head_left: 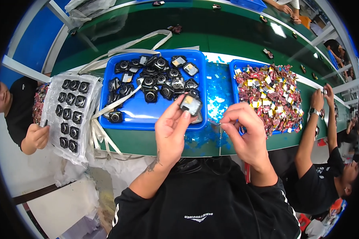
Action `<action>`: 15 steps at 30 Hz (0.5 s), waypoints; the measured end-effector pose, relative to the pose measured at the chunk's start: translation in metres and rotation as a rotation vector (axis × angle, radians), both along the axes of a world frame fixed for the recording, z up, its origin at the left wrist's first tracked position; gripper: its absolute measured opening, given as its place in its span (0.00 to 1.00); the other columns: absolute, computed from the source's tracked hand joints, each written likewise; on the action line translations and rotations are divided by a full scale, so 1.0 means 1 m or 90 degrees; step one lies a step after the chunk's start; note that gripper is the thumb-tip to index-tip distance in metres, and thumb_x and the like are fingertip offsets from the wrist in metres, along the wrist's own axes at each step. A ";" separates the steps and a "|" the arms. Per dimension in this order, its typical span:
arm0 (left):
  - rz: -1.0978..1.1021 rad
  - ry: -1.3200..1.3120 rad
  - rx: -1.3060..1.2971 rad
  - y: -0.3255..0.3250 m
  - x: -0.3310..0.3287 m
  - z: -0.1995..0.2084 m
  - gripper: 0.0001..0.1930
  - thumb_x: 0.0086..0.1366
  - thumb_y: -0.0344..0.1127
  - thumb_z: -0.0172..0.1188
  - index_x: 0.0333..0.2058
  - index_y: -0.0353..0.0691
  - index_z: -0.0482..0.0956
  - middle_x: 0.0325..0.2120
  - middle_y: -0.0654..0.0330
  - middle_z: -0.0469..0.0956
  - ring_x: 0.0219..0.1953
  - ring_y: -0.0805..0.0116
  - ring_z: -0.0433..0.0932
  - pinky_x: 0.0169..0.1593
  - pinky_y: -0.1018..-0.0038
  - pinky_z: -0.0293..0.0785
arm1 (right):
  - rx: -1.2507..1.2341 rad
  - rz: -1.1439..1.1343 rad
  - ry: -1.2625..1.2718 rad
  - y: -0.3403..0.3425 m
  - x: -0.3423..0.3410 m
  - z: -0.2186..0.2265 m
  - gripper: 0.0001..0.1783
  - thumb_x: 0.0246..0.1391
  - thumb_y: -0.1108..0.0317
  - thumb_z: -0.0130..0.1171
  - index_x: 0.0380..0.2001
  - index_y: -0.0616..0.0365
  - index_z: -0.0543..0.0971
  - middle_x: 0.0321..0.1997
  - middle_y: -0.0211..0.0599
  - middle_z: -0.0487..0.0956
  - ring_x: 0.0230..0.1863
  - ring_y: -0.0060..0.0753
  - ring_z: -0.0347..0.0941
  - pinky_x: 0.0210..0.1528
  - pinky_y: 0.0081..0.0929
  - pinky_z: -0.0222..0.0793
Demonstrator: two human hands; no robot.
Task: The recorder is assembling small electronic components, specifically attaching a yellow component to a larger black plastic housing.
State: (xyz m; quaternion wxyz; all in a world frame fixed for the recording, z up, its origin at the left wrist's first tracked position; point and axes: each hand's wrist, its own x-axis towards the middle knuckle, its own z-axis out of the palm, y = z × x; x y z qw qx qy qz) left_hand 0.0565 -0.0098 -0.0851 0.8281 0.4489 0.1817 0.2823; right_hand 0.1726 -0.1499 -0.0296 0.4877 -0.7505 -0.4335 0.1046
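One watch case (191,105), ctr of frame, is gripped btwn your L hand's (171,129) thumb & fingers. Your R hand (247,129), right of ctr, has thumb & index tips together; can't tell if on anything. 2 blue trays: upper-ctr tray (135,115) w/ many piled cases (149,81), right tray (233,87) w/ uncountable red parts (267,95). Clear tray (52,95), left: approx. 13 cases.

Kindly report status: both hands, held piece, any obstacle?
Left hand holding silver-faced dark case above blue tray. Right hand pinched, contents unclear. Loose blue scraps beside tray; no obstruction visible.
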 end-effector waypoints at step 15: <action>-0.164 0.005 0.108 -0.008 -0.009 0.003 0.23 0.69 0.22 0.52 0.61 0.26 0.65 0.54 0.49 0.75 0.54 0.69 0.75 0.58 0.72 0.71 | -0.002 -0.001 -0.062 0.014 -0.009 -0.002 0.08 0.45 0.81 0.66 0.31 0.61 0.81 0.29 0.37 0.81 0.25 0.31 0.77 0.26 0.26 0.70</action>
